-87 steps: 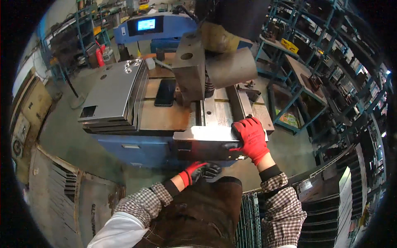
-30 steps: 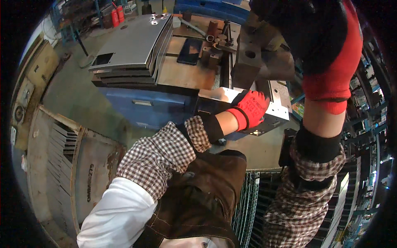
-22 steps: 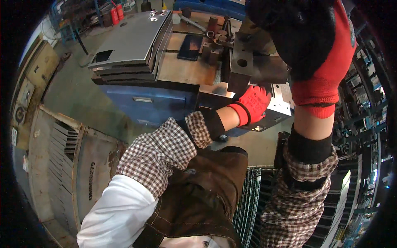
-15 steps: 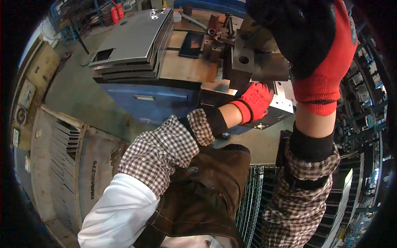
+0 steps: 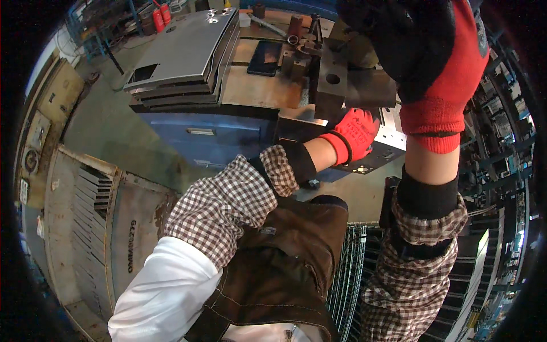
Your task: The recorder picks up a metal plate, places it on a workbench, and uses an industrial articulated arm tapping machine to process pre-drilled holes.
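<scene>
My left hand, in a red glove, is closed on a bent sheet-metal panel with punched holes. The panel lies under a dark steel block that has a round hole in its face. Close to the camera at the upper right is my raised right hand, in a red glove with a black palm. Its fingers curl toward the top edge around something dark that I cannot make out.
A stack of grey sheet-metal panels sits on the blue workbench. On the bench top are a phone, a wrench and several dark steel parts. A rusty cabinet stands at the left, shelving at the right.
My right hand has dropped very slightly. My left hand stays on the panel, with only a small shift of the whole view.
</scene>
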Available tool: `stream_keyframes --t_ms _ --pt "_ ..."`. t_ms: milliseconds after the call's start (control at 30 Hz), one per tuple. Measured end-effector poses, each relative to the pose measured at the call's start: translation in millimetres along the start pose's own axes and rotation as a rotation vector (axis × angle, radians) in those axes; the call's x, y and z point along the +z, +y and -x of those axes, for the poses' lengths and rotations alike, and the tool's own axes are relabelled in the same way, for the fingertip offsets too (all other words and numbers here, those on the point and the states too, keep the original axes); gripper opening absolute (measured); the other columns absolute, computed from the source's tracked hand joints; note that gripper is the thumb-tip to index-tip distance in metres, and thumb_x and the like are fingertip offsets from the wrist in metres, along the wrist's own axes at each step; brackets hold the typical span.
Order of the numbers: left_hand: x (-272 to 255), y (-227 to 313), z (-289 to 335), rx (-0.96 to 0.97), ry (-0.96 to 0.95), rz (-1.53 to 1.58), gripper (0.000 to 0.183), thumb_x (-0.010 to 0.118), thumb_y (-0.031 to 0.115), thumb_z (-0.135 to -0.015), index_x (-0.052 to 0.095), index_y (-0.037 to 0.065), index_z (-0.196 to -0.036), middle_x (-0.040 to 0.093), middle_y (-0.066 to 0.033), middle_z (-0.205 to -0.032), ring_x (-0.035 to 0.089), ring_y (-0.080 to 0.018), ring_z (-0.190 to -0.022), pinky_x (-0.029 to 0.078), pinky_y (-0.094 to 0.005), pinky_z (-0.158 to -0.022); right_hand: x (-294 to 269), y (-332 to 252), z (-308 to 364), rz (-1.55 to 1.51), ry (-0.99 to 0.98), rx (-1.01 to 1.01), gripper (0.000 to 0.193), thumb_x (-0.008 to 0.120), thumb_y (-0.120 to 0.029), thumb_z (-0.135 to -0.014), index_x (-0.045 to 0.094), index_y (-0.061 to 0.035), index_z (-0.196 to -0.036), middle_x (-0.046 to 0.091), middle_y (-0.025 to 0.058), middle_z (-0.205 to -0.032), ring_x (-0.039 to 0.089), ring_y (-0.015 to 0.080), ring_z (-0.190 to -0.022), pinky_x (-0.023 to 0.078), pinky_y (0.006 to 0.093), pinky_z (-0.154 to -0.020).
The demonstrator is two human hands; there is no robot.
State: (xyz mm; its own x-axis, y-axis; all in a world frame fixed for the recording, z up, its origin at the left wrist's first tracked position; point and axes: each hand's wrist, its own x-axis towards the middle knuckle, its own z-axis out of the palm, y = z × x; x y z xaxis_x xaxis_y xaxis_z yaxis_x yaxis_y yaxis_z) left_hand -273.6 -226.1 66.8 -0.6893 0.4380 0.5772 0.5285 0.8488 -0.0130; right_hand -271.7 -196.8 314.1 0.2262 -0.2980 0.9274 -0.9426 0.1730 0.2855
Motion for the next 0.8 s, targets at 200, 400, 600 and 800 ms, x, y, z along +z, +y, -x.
stream_keyframes --t_ms 200,400,600,800 --pt "-4.4 2.5 -3.6 -0.057 -0.232 0.059 0.041 0.058 0.050 -0.088 0.071 0.013 -0.101 0.069 -0.0145 -0.117 0.056 -0.0392 -0.117 0.032 -0.0576 -0.107 7.0 2.9 -3.2 0.214 0.078 -0.166 0.040 0.058 -0.015 -0.100 0.058 -0.0015 -0.138 0.065 0.0135 -0.132 0.069 0.0246 -0.107 0.056 0.0339 -0.089" --pt "-11.3 2.5 -4.5 -0.074 -0.254 0.052 0.040 0.060 0.051 -0.087 0.072 0.015 -0.099 0.069 -0.0117 -0.108 0.053 -0.0352 -0.115 0.036 -0.0529 -0.101 -15.5 -12.9 -8.8 0.510 -0.132 -0.180 0.043 0.064 -0.018 -0.096 0.059 -0.0010 -0.135 0.066 0.0162 -0.129 0.069 0.0281 -0.105 0.056 0.0362 -0.087" --pt "-13.9 4.8 -10.8 -0.094 -0.319 0.050 0.041 0.063 0.050 -0.085 0.074 0.017 -0.105 0.064 -0.0129 -0.122 0.052 -0.0348 -0.118 0.035 -0.0488 -0.102 4.2 -2.2 -5.1 -0.137 0.066 0.175 0.038 0.056 -0.014 -0.101 0.058 -0.0008 -0.137 0.065 0.0142 -0.129 0.068 0.0242 -0.109 0.057 0.0346 -0.091" --pt "1.7 -3.3 0.2 0.027 0.036 -0.025 0.053 0.072 0.048 -0.081 0.060 0.005 -0.108 0.063 -0.0169 -0.105 0.061 -0.0306 -0.101 0.045 -0.0441 -0.086 -2.7 -20.7 -12.6 -0.385 -0.002 0.272 0.041 0.053 -0.011 -0.103 0.052 -0.0002 -0.143 0.062 0.0151 -0.134 0.066 0.0229 -0.112 0.057 0.0320 -0.093"
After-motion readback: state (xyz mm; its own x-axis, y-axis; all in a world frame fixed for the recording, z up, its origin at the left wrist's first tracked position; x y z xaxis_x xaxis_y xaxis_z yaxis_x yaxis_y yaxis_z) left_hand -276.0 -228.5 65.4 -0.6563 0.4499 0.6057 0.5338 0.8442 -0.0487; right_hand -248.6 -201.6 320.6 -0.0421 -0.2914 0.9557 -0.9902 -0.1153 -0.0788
